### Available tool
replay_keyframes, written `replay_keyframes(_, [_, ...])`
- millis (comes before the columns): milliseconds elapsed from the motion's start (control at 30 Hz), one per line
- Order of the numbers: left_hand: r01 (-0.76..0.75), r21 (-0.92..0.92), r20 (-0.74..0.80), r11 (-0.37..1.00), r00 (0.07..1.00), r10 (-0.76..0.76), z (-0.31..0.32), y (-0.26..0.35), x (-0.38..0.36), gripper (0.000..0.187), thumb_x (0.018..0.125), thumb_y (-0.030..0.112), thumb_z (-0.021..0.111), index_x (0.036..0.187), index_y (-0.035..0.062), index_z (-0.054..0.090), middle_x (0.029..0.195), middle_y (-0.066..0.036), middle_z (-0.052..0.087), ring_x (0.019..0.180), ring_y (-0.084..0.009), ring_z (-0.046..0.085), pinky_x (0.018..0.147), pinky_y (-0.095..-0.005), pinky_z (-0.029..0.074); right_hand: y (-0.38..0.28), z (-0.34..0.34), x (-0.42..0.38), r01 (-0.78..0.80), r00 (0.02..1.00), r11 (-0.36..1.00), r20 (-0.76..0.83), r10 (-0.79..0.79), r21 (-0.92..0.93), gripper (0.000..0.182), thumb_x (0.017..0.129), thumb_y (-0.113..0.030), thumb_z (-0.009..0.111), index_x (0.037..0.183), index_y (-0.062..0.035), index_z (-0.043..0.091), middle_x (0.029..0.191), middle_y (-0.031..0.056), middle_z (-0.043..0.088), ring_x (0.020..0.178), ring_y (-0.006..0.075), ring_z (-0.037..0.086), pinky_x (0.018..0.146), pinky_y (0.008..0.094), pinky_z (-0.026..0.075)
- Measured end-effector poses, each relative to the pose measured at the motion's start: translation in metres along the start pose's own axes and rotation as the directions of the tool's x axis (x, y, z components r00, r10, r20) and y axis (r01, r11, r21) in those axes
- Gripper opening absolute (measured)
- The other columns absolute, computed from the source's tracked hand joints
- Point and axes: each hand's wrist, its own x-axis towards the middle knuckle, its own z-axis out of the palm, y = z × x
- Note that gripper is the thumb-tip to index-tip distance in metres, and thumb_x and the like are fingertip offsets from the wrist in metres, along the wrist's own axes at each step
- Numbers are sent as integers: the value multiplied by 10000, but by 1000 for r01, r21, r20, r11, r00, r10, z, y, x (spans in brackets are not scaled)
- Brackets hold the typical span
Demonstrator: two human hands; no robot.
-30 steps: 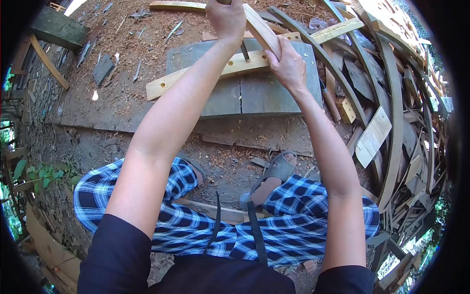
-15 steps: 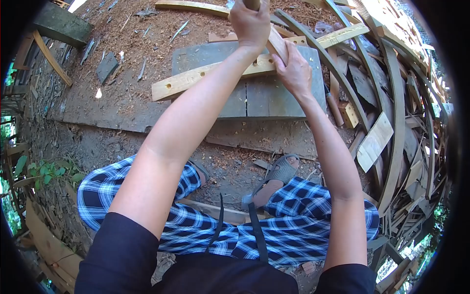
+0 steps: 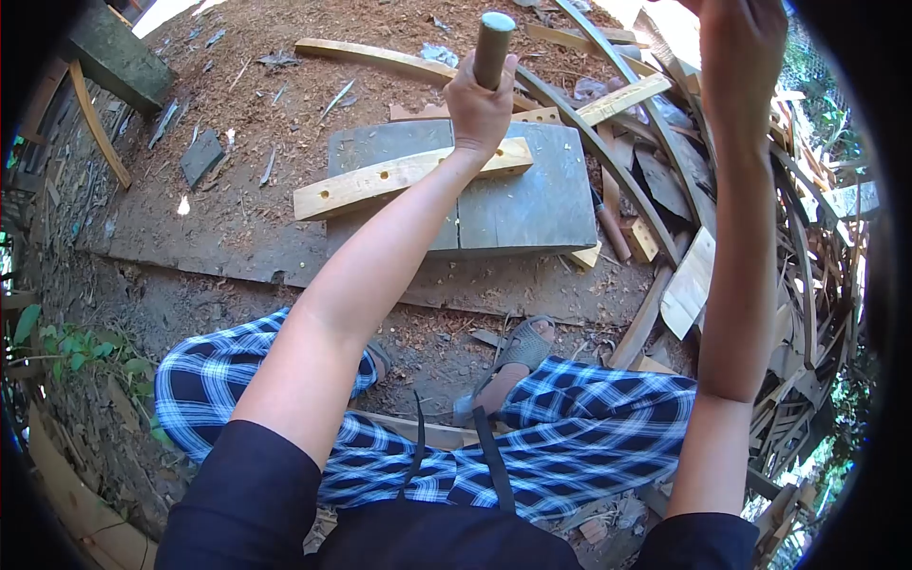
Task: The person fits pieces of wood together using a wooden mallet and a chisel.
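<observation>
My left hand (image 3: 478, 116) is closed round the thick round handle of a chisel (image 3: 492, 52), its flat pale end facing up. The hand and forearm hide the blade. Below the hand, a slightly curved wooden board (image 3: 356, 190) with several holes lies across a grey block (image 3: 527, 209). Raised at the upper right, my right hand (image 3: 743, 47) is curled and cut off by the top edge. The pale wooden handle that it gripped half a second ago is outside the view.
Right of the block lie a tool with a brown handle (image 3: 613, 233) and a small wood block with holes (image 3: 640, 239). Long curved strips (image 3: 608, 161) and scrap wood pile up at the right. A curved beam (image 3: 375, 54) rests on wood chips behind. My sandalled foot (image 3: 518, 366) is in front.
My right hand has swung up and to the right, away from the chisel, with the wooden handle leaving view. My left hand stays over the board, and the chisel's top now shows.
</observation>
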Motion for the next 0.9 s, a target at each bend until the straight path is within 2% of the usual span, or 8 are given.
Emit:
replay_keyframes(133, [-19, -63, 12, 998, 1000, 20, -3, -3, 1, 205, 884, 227, 730, 888, 41, 643, 706, -119, 667, 631, -240, 650, 634, -331, 510, -8, 28, -56, 116, 833, 539, 377, 404, -835, 441, 956, -278, 589, 1248, 44, 514, 1178, 301, 582, 1163, 395, 542, 991, 499, 403])
replay_keyframes(267, [-5, -13, -4, 1000, 1000, 5, -3, -7, 1, 219, 881, 227, 732, 855, 33, 634, 695, -120, 657, 614, -245, 633, 620, -336, 498, -48, 19, -32, 28, 865, 800, 415, 281, -600, 401, 971, -236, 570, 1265, 28, 503, 1047, 178, 655, 875, 245, 656, 735, 371, 542])
replay_keyframes(333, [18, 2, 16, 1000, 1000, -18, -5, -2, -2, 222, 879, 225, 733, 843, 33, 627, 680, -121, 646, 605, -255, 621, 616, -341, 493, -20, 20, -17, 66, 996, 916, 83, -36, -396, 308, 992, -140, 517, 1275, -19, 494, 960, 127, 664, 743, 117, 627, 527, 214, 475])
replay_keyframes(400, [6, -40, 1, 999, 1000, -6, -4, -1, 1, 226, 876, 225, 736, 837, 33, 622, 666, -125, 634, 601, -269, 612, 619, -342, 494, -24, -11, -16, -91, 895, 987, 445, 22, 134, 332, 975, -150, 547, 1276, -27, 485, 986, 166, 670, 812, 219, 677, 610, 298, 532])
replay_keyframes(433, [2, -20, -8, 1000, 1000, -3, -5, 1, 2, 231, 871, 223, 739, 837, 29, 619, 652, -129, 627, 593, -271, 610, 622, -344, 497, -22, 20, -40, 4, 922, 732, 286, 262, -681, 360, 958, -176, 579, 1266, -19, 482, 1022, 198, 655, 840, 348, 677, 700, 391, 535])
replay_keyframes(467, [-7, -19, -7, 1000, 1000, 7, -4, 0, 5, 231, 871, 223, 739, 837, 29, 619, 652, -129, 627, 593, -271, 610, 622, -344, 497, 9, 12, -57, 319, 837, 491, 484, 257, -811, 374, 956, -224, 581, 1252, -13, 492, 1013, 220, 638, 839, 433, 645, 752, 461, 500])
replay_keyframes(633, [32, -18, 13, 999, 999, -32, -3, -10, 1, 229, 876, 217, 731, 838, 22, 617, 654, -135, 632, 589, -259, 618, 625, -345, 498, 0, 16, -66, -464, 789, 728, 137, 598, -505, 406, 989, -264, 543, 1303, -8, 508, 1033, 155, 665, 787, 214, 657, 655, 308, 530])
replay_keyframes(900, [-65, -2, 12, 998, 998, 65, 2, -21, 12, 273, 933, 202, 685, 775, 50, 523, 595, 1, 515, 523, -92, 461, 492, -296, 390, 147, 30, -222, -435, 809, 347, -192, 556, -831, 547, 897, -398, 623, 1295, -36, 524, 983, 275, 691, 934, 387, 690, 998, 505, 429])
